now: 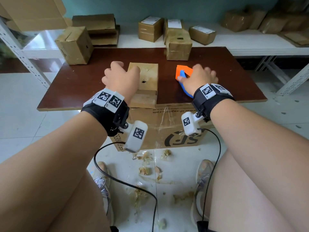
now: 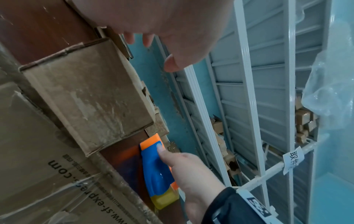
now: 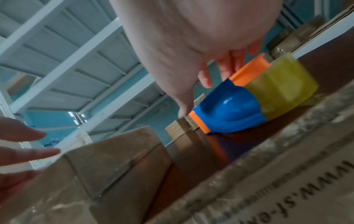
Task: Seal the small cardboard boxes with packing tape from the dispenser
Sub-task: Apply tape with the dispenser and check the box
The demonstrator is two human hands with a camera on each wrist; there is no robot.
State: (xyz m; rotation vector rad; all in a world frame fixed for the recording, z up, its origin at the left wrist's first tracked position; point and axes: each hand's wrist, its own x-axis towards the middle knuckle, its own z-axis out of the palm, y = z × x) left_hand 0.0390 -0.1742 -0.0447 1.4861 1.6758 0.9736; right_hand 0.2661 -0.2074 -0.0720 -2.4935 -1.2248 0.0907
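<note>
The work surface is a dark brown board point(image 1: 209, 84) laid across a large printed carton point(image 1: 167, 129), with white tiled floor under it and white shelving behind.

Nearest to me, scraps of torn tape point(image 1: 147, 169) litter the floor in front of the large printed carton.

On the board, I take the small cardboard box point(image 1: 147, 77) at the near edge as the landmark. Its near flap hangs over the board's front edge. My left hand point(image 1: 120, 77) is over the left half of the box top; from the head view I cannot tell whether it rests on the cardboard. The right wrist view shows its fingers point(image 3: 28, 151) straight and spread above the box edge, so I read this hand as released, holding nothing.

To the right of the box, apart from it, the tape dispenser point(image 1: 183, 74) lies on the board: orange frame, blue handle, yellowish tape roll point(image 3: 283, 86). My right hand point(image 1: 199, 77) covers it from above. The left wrist view shows the thumb point(image 2: 162, 151) pressed against the blue handle, and the right wrist view shows fingers curling down behind the orange frame, so I read this hand as grasping the dispenser.

Beyond the box, two taped boxes stand at the board's far edge, one to the left point(image 1: 75, 46) and one to the right point(image 1: 178, 46). Further back, labelled parcels point(image 1: 150, 29) sit on the white shelf point(image 1: 242, 44).
</note>
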